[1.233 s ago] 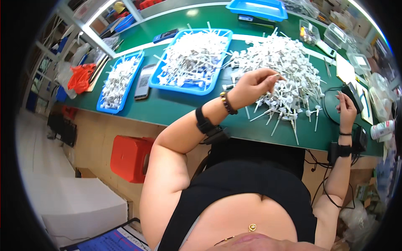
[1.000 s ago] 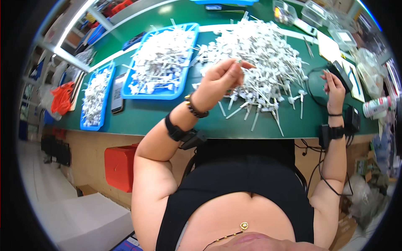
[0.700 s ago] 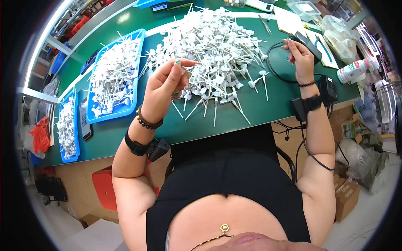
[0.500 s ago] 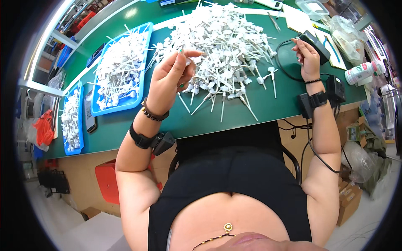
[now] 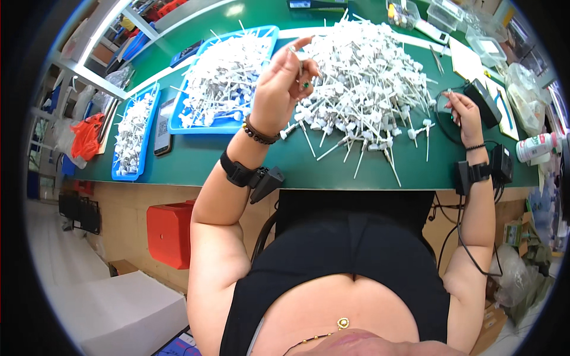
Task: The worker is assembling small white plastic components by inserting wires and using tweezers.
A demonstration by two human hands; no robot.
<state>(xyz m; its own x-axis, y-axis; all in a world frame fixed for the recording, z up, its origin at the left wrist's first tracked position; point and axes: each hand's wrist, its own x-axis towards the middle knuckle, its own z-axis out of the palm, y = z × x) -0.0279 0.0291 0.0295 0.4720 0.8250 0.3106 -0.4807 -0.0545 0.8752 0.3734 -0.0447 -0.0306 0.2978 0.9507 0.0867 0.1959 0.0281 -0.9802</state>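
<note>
My left hand (image 5: 280, 89) is raised at the left edge of a large heap of white plastic pieces with thin stems (image 5: 368, 83). Its forefinger points out over the heap while the other fingers curl in; whatever lies between them is too small or hidden to name. At the heap's right my right hand (image 5: 465, 117) hovers beside a black adapter box (image 5: 483, 102), its fingers bent and fingertips drawn together. I cannot make out anything in that pinch. Left of my left hand, a blue tray (image 5: 173, 121) holds many of the same pieces.
A narrower blue tray (image 5: 144, 157) of white pieces and a phone (image 5: 163, 132) lie farther left. Tweezers (image 5: 437, 60), a white bottle (image 5: 534, 147), clear plastic boxes (image 5: 444, 15) and black cables (image 5: 460, 234) are on the right. Below the table edge stands a red stool (image 5: 169, 234).
The view has shifted, so the table's contents sit farther right. My left hand has moved up beside the larger tray, its palm turned more inward. My right hand stays near the adapter, fingers more bent.
</note>
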